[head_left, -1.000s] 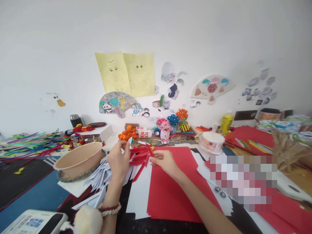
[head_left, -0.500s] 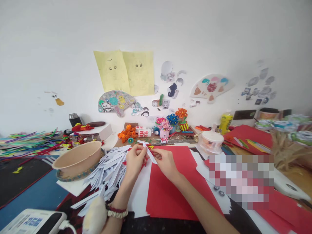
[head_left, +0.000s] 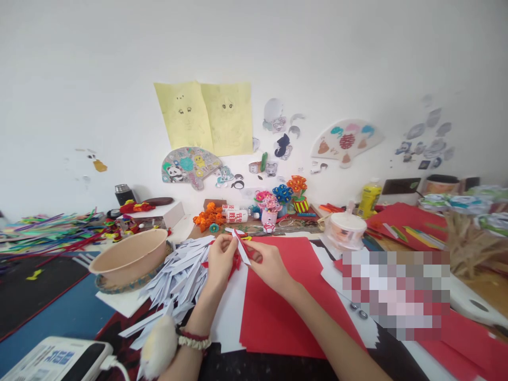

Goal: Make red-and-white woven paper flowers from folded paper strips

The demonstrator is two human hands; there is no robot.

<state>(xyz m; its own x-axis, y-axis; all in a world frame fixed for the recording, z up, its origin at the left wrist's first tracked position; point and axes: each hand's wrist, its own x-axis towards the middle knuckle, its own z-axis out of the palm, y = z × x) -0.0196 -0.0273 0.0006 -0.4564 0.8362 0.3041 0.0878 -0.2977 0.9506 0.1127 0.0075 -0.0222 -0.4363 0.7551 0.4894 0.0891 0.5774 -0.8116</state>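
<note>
Both of my hands are together near the middle of the table, working on a narrow folded paper strip (head_left: 242, 252), white with some red along its edge. My left hand (head_left: 221, 259) pinches its upper part between thumb and fingers. Lower down, the fingers of my right hand (head_left: 273, 265) are closed on its other side. Below the hands lies a sheet of red paper (head_left: 293, 317) over white paper (head_left: 226, 330). A pile of white paper strips (head_left: 174, 275) spreads just left of my left wrist. Small red pieces (head_left: 235, 264) show partly behind the left hand.
A beige basin (head_left: 127, 259) stands left of the pile. In the front left corner is a white device (head_left: 59, 360) with a cable. Pipe-cleaner flowers (head_left: 268, 201), a lidded tub (head_left: 347, 228) and a yellow bottle (head_left: 370, 197) line the back. Red paper (head_left: 405, 219) lies at the right.
The strip has turned slightly in my fingers, and a red edge now shows along it. Both hands remain in nearly the same place; the whole view has shifted a little.
</note>
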